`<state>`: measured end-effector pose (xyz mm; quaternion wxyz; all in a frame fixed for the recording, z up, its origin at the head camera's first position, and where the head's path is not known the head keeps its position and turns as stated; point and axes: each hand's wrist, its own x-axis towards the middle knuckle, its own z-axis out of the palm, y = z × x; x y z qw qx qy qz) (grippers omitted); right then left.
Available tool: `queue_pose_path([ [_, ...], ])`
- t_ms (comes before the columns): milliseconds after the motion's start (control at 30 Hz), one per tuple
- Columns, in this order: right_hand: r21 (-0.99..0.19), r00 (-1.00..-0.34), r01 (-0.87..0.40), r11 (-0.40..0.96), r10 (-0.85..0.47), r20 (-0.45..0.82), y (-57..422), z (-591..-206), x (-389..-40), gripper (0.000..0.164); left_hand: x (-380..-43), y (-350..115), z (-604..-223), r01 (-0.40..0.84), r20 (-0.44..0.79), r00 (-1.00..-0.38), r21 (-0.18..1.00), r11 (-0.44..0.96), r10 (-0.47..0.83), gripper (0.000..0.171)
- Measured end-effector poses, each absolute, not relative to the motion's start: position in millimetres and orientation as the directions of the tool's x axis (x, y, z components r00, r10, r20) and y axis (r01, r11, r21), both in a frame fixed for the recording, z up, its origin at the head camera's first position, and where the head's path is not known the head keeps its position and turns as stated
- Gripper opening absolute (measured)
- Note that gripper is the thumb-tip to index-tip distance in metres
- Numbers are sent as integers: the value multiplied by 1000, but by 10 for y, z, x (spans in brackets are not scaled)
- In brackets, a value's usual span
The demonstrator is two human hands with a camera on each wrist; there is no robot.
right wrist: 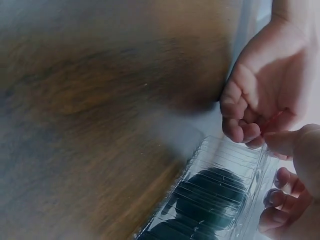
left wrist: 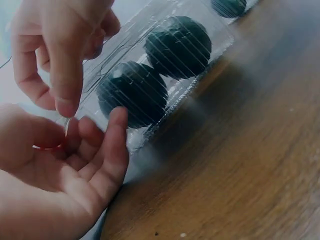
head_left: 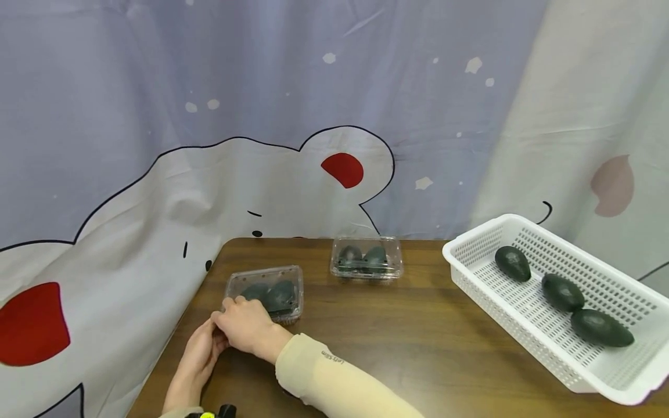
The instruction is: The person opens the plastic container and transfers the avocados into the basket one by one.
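Note:
Both hands meet at the near left corner of a clear plastic clamshell box (head_left: 266, 275), which has dark green avocados (head_left: 280, 295) inside. My left hand (head_left: 197, 353) is turned palm up, and its thumb and curled fingers pinch a thin red strip (left wrist: 50, 147) just beside the box. Over that corner comes my right hand (head_left: 250, 330), its thumb (right wrist: 281, 142) touching the left fingertips. Whether the right fingers also grip the strip cannot be told. In the left wrist view, two avocados (left wrist: 178, 48) show through the ribbed plastic.
A second clear box (head_left: 366, 241) with two avocados stands at the table's back edge. On the right, a white perforated basket (head_left: 493, 326) holds three loose avocados (head_left: 562, 292). Behind the wooden table (head_left: 418, 337) hangs a patterned curtain (head_left: 282, 191).

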<state>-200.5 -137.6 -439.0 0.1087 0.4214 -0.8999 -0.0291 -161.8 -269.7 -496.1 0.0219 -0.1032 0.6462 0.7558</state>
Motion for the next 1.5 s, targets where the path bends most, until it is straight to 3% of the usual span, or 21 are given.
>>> queue_pose_path([
  [233,169,-644,-729,663,-748,159,-1435,-4425,-1987,16,-1600,-2700,-5024,-159,-170,-984,970,-183,-46,34],
  [400,193,-639,-721,666,-746,187,-1455,-4457,-1975,7,-1603,-2663,-5019,-132,-144,-986,982,-133,-83,38],
  [567,217,-626,-712,668,-744,235,-1471,-4474,-1966,3,-1613,-2614,-4974,-112,-125,-980,990,-84,-156,31],
  [1067,228,-593,-700,677,-729,343,-1465,-4588,-1964,7,-1628,-2580,-4940,-128,-118,-966,991,28,-229,24],
  [1500,192,-604,-665,722,-671,431,-1485,-4480,-1978,9,-1636,-2601,-4937,-142,-119,-971,985,98,-210,35],
])
